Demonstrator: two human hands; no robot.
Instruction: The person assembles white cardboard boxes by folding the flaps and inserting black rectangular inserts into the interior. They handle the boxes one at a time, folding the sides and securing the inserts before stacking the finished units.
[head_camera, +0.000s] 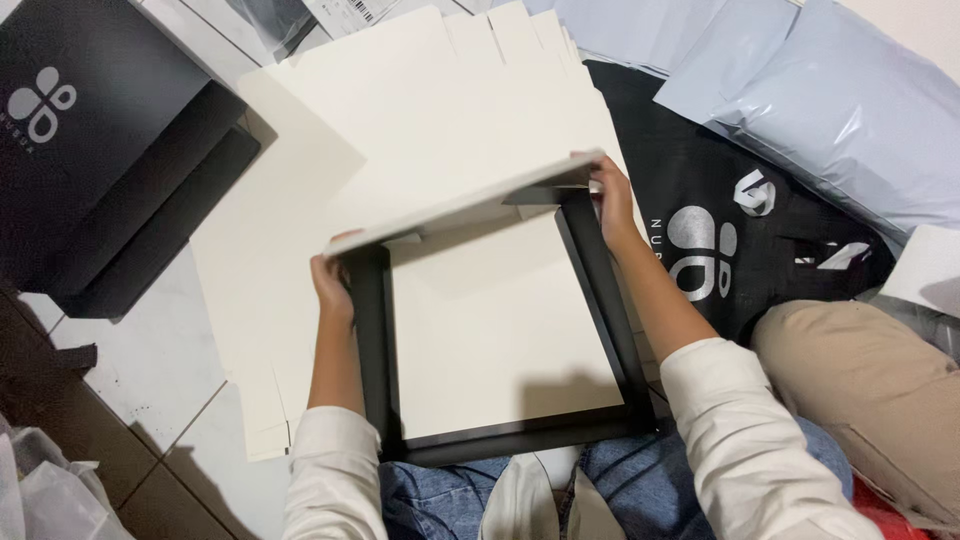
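Both arms are reaching forward, the left hand and right hand each gripping with curled fingers.

A pale tiled floor carries everything here, and flat cream card sheets spread across it beyond the fingertips of both hands. Out past the left hand's fingers, well apart, sits a black box with its lid propped against it. Just beside the right hand's fingers a black bag lies flat, with grey plastic mailers heaped beyond it.
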